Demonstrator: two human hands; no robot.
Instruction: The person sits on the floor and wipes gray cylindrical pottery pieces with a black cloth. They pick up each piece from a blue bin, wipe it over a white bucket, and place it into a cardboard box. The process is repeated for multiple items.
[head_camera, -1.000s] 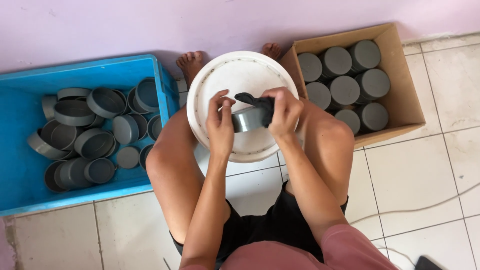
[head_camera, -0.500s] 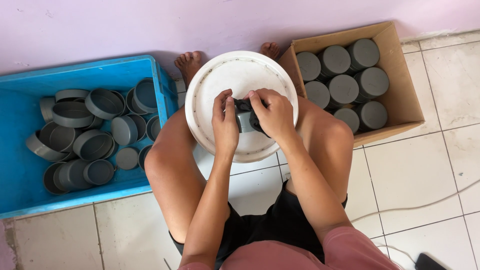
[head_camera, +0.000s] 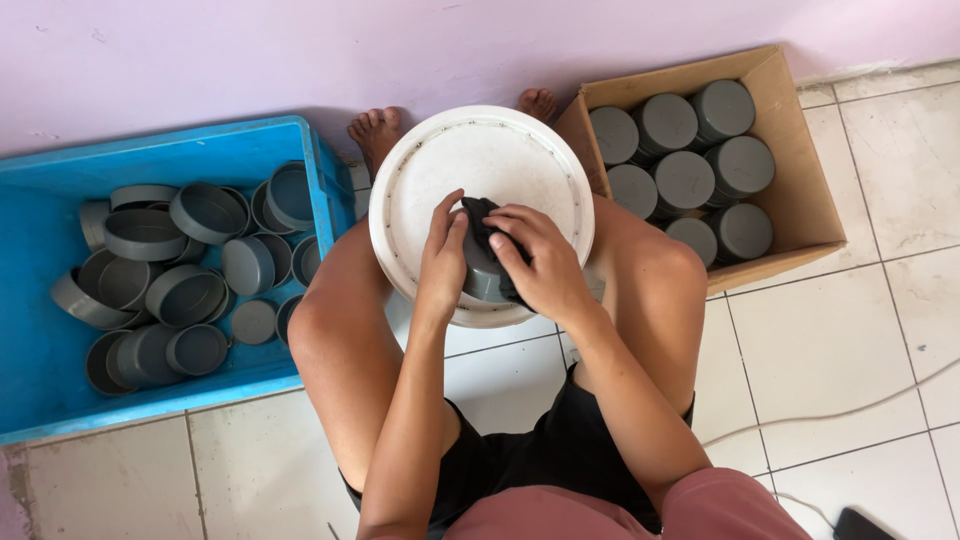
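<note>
My left hand (head_camera: 441, 262) grips the grey cap (head_camera: 482, 275) by its side wall over the white bucket lid (head_camera: 420, 180); right hand (head_camera: 540, 265) presses a dark cloth (head_camera: 490, 225) onto it. Cap looks light, stiff, smooth plastic, probably slippery, so hold the rim

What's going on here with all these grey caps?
A person sits on the tiled floor with a white round lid between their knees. Over it, the left hand holds a grey round cap while the right hand presses a dark cloth against it. On their left, a blue crate holds a loose jumble of similar caps. On their right, a cardboard box holds caps set in neat stacks.
</note>
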